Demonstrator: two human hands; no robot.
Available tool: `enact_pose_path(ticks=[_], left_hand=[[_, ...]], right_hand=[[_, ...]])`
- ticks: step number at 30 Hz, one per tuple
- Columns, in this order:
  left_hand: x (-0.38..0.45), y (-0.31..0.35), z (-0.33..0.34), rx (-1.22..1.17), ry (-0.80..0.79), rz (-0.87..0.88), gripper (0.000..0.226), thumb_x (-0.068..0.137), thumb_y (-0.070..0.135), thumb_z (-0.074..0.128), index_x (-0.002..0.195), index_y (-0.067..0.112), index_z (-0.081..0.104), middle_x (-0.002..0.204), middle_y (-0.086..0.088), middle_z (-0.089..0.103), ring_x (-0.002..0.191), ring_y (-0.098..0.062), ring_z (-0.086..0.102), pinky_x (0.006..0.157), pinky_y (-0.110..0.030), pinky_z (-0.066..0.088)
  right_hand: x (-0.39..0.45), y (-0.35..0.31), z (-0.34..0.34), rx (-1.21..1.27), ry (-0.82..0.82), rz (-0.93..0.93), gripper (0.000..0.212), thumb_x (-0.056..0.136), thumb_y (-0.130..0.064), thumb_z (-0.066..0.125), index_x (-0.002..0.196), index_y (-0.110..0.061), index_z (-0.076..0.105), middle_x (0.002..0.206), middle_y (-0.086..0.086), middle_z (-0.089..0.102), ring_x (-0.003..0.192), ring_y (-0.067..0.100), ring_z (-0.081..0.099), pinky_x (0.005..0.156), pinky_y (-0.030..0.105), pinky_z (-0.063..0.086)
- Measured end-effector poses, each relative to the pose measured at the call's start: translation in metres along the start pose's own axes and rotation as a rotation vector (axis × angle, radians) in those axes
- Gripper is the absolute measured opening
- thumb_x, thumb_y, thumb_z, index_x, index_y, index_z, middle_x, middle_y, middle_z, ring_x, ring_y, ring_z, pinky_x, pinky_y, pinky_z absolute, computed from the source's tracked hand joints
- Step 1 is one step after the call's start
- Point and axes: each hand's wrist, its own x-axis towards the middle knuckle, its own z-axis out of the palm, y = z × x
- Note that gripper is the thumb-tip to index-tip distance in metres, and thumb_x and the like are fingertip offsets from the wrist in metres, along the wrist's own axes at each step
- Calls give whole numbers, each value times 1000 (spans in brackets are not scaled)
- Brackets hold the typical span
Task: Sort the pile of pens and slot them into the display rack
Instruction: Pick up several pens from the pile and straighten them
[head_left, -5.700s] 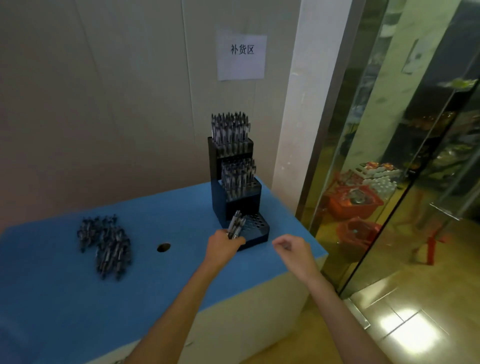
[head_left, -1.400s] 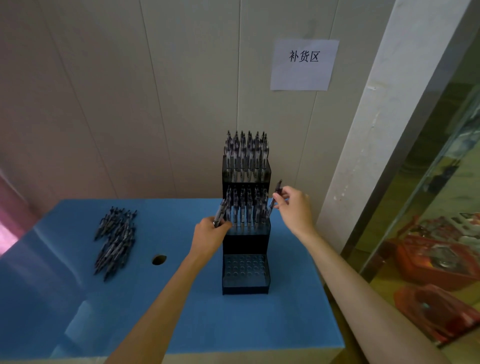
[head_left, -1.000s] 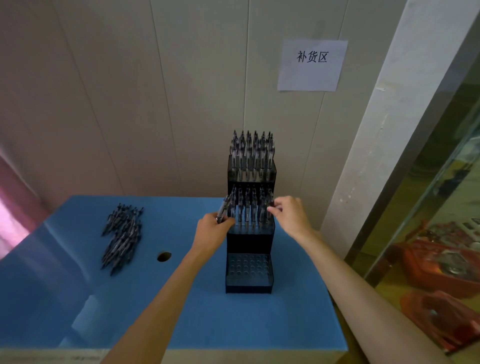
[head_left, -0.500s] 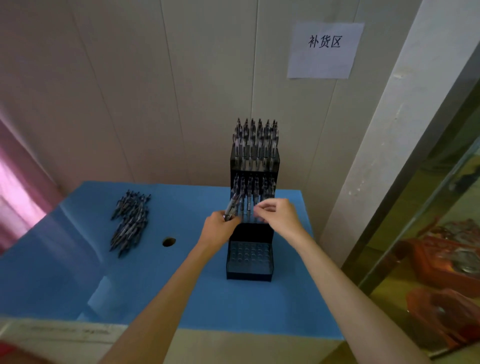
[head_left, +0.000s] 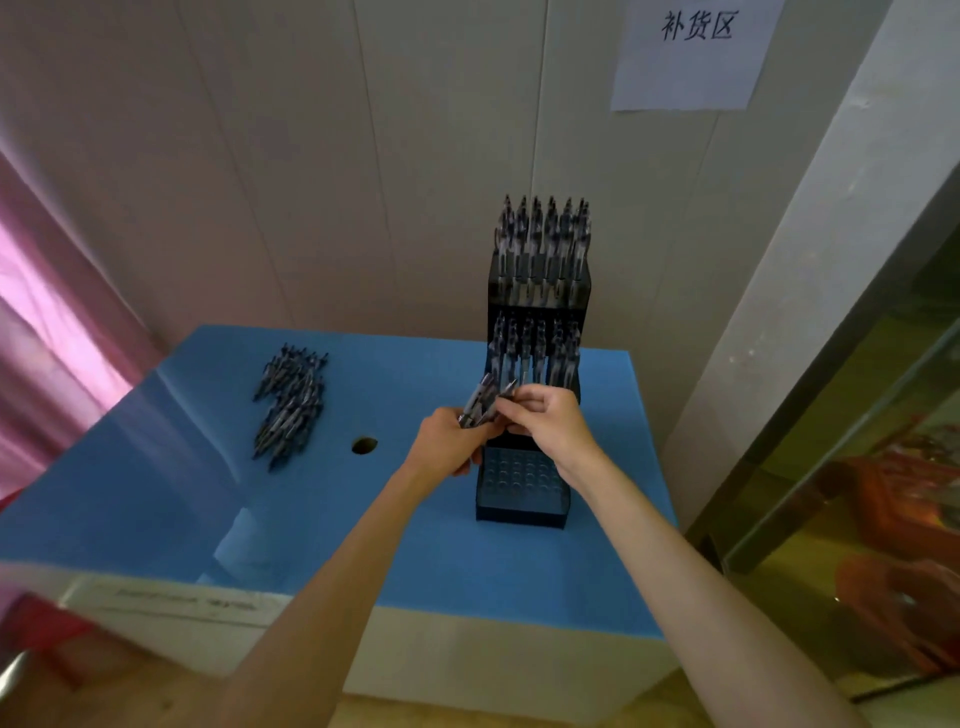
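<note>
At a blue-topped table (head_left: 395, 561) against a pale panelled wall, I stand with both hands raised in front of a black tiered display rack (head_left: 521, 512). My left hand (head_left: 449, 448) grips a small bundle of pens (head_left: 480, 400), their ends fanning up and to the right, while my right hand (head_left: 545, 423) pinches one pen of that bundle between thumb and fingertips. The rack's top and middle tiers are packed with upright pens; the near, lowest tier shows rows of open holes. To the far left on the table lies the loose pile of pens (head_left: 288, 402), well apart from the rack, with a round hole (head_left: 364, 445) in the tabletop between them. A paper sign (head_left: 693, 52) hangs on the wall above.
</note>
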Motion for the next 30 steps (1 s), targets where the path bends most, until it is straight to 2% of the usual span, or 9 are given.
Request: enact_pose_path(ticks=[4,7,10,12,15,21,26,28,30], left_hand=[[10,-19,-13,124,10,-2,39,86,40,75,64,12,60,53,-3,63,39,-8,49,43,-20,40],[19,-38,-24,161,48,-41,40,87,32,73,59,14,50,51,0,49,46,-15,44,49,-24,34],[28,-56,-33,135,72,-77,46,88,26,69,60,17,33,56,-2,37,54,-19,36,54,-29,27],[31,-63,-37,144,88,-75,47,89,28,67,61,18,30,56,-1,34,54,-19,34,54,-29,25],[37,-65,-37,121,99,-78,47,88,30,65,60,19,29,55,0,33,54,-18,33,55,-30,25],[44,-58,-36,135,79,-49,45,88,28,64,60,20,29,54,3,32,51,-17,30,54,-29,25],[48,-56,-35,122,93,-29,43,88,26,64,62,19,31,54,2,32,51,-17,30,53,-29,25],[49,-55,-35,117,85,-22,42,88,26,64,62,18,32,54,2,33,50,-16,29,52,-28,24],[50,-55,-35,109,81,-21,39,87,25,64,64,17,34,55,2,33,50,-16,30,51,-28,25]], right_hand=[[3,0,9,106,140,-16,6,94,-7,67,97,-4,71,91,11,76,89,26,74,80,31,61],[5,3,8,109,307,-68,3,94,-9,68,94,-7,70,87,10,76,83,22,75,78,31,61],[8,17,2,-236,423,-223,8,93,-16,70,91,-9,70,80,3,74,75,13,72,74,26,59],[8,25,3,-508,392,-301,14,92,-20,71,91,-7,71,78,1,71,73,11,69,73,24,57],[10,36,11,-667,348,-340,17,91,-17,73,91,0,71,77,7,71,72,18,67,73,28,57],[22,53,23,-691,346,-304,17,89,-17,75,92,0,74,77,9,73,72,19,69,73,34,60],[30,51,29,-704,314,-286,31,90,-17,74,66,-4,59,61,6,64,62,21,65,65,37,57],[31,48,30,-714,289,-278,34,90,-16,74,63,-8,55,57,3,59,59,20,62,62,36,55],[32,48,30,-724,272,-270,30,90,-16,74,66,-6,59,59,3,62,59,19,62,63,35,56]])
